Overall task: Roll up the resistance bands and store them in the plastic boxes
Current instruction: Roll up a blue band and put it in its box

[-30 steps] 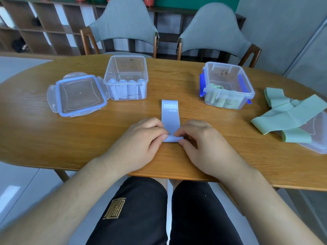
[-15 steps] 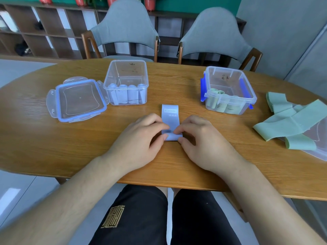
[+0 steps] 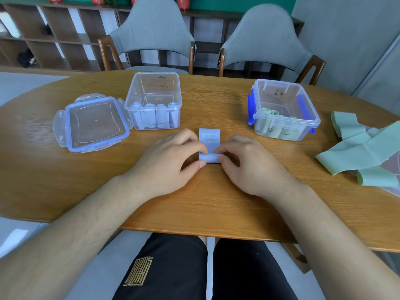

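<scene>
A pale blue resistance band (image 3: 209, 138) lies flat on the wooden table (image 3: 216, 202), its near end turned into a small roll. My left hand (image 3: 171, 161) and my right hand (image 3: 244, 163) pinch that roll from either side with thumbs and fingertips. Behind to the left stands a clear plastic box (image 3: 154, 100) holding several rolled blue bands. At the back right a clear box with blue latches (image 3: 283, 109) holds rolled green bands. Loose green bands (image 3: 363, 148) lie in a heap at the right.
A clear lid with a blue seal (image 3: 93, 123) lies flat left of the blue-band box. Another clear lid (image 3: 391, 165) sits under the green heap at the right edge. Two grey chairs (image 3: 151, 33) stand behind the table.
The roll has grown and moved away from me, so less flat blue band shows beyond my fingers. Both hands have travelled forward with it.
</scene>
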The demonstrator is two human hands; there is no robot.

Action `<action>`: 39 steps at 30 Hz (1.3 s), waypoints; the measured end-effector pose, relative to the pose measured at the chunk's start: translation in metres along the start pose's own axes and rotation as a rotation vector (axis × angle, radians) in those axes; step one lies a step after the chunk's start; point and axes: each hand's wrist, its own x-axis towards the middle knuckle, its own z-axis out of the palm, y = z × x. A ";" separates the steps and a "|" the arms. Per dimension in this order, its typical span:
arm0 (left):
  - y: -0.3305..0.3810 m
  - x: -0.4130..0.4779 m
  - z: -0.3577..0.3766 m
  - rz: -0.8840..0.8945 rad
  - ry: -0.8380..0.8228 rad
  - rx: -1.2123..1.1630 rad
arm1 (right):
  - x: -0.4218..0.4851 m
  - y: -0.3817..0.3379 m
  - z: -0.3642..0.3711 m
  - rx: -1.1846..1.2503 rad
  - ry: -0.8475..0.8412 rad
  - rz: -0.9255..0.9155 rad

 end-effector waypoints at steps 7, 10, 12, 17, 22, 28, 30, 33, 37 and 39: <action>-0.015 0.019 0.002 0.015 -0.017 0.031 | 0.018 0.006 -0.009 0.041 -0.006 -0.029; -0.016 0.031 -0.001 0.031 -0.005 0.063 | 0.033 0.010 -0.012 0.035 -0.052 0.012; -0.016 0.039 -0.003 0.071 -0.012 0.057 | 0.043 0.011 -0.015 0.004 -0.100 0.034; -0.023 0.053 0.004 0.106 -0.038 0.117 | 0.057 0.014 -0.018 0.049 -0.059 -0.026; -0.025 0.059 0.015 0.112 0.019 0.199 | 0.061 0.025 -0.011 0.058 -0.059 -0.045; -0.031 0.054 0.026 0.059 -0.002 0.090 | 0.058 0.033 0.001 0.064 -0.040 -0.063; -0.031 0.052 0.027 0.035 0.026 0.039 | 0.058 0.035 0.004 0.078 -0.012 -0.069; -0.029 0.052 0.028 0.000 0.058 -0.006 | 0.057 0.031 0.006 0.157 0.015 -0.034; -0.026 0.053 0.023 -0.005 0.077 -0.112 | 0.055 0.029 0.006 0.271 0.037 0.029; -0.025 0.052 0.021 -0.016 0.077 -0.177 | 0.054 0.027 0.004 0.338 0.040 0.054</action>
